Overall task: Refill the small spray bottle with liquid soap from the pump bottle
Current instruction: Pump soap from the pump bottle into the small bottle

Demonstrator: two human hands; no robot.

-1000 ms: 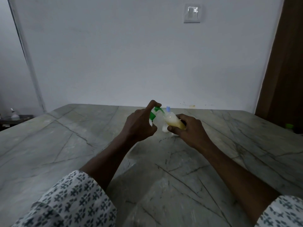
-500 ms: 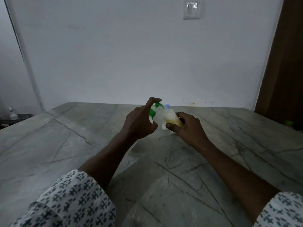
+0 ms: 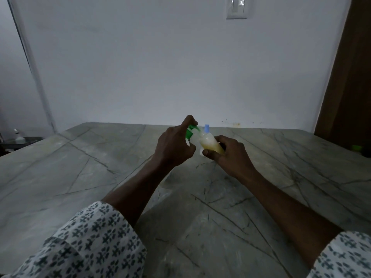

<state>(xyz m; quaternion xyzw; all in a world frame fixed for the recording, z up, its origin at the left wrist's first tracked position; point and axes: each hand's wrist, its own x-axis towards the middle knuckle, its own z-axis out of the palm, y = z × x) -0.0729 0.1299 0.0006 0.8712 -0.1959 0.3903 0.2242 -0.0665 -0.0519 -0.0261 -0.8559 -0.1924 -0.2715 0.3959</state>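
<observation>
Small spray bottle (image 3: pixel 211 145) is held tilted, with its blue tip (image 3: pixel 207 127) pointed up and toward the far edge of the bench (image 3: pixel 80 177); a pale yellow liquid is seen inside it. It is gripped by the right hand (image 3: pixel 228 155): the fingers (image 3: pixel 223 139) are curled round the far side of its lower body, and the thumb is pressed against the near side by the base. The right forearm is stretched forward and inward from the near right corner, with the wrist bent slightly to the left.

Just to the left, the pump bottle (image 3: pixel 193 138) is clasped by the left hand (image 3: pixel 174 146). Its green pump head (image 3: pixel 190 131) is brought close against the neck of the spray bottle; whether the two touch cannot be told. The left index finger (image 3: pixel 187 120) is hooked over the top of the pump head, and the other fingers are wrapped round the white body, most of which is hidden by them. The left forearm is raised from the near left corner.

Both bottles are held over the middle of the bench, toward its far edge. Patterned sleeves (image 3: pixel 90 237) are seen pushed up both arms.

A light switch (image 3: pixel 236 8) is mounted on the wall behind, and a small green object (image 3: pixel 355 147) is seen past the right edge
</observation>
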